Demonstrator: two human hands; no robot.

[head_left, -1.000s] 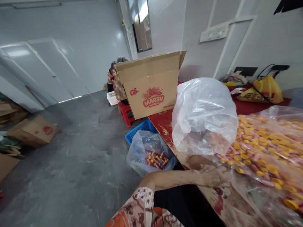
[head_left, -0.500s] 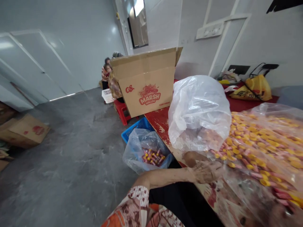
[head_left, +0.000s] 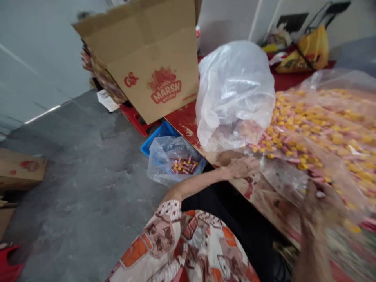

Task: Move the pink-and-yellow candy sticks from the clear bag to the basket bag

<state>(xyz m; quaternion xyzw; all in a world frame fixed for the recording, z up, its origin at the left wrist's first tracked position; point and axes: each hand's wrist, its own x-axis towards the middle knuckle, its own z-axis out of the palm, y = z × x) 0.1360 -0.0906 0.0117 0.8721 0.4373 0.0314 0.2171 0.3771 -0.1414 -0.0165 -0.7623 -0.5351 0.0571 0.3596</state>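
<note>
Left hand [head_left: 242, 167] lies low over the near edge of the worn red table [head_left: 185, 124], forearm crossing from a patterned sleeve [head_left: 152, 235]; fingers stretched out, fairly flat, their tips at the margin of the clear plastic bag [head_left: 349, 160]. Right hand [head_left: 323, 201] is at the near side of that bag, knuckles raised and fingers bent in toward the plastic; motion blur there, and a small pale spot by the fingertips, so cannot tell whether they grip a piece, the film or nothing. Main lot of pink-and-yellow pieces [head_left: 308, 119] heaped on the right of the table, mostly under the clear film, the nearer edge spilling toward both hands. White plastic bag [head_left: 235, 86] stands puffed up just beyond the left hand, touching the heap's left end; a brown rounded object [head_left: 229, 157] sits between bag and wrist. Below the table's edge, a blue basket [head_left: 147, 147] on the grey floor [head_left: 88, 188], with another clear bag [head_left: 157, 162] in it holding a smaller batch of like pieces [head_left: 184, 165]. Carton marked MARSH MALLOW [head_left: 143, 58] at the table's far end, tilted in view; red stool [head_left: 135, 119] beside it. Yellow bag [head_left: 315, 49] at the back, near the wall.
</note>
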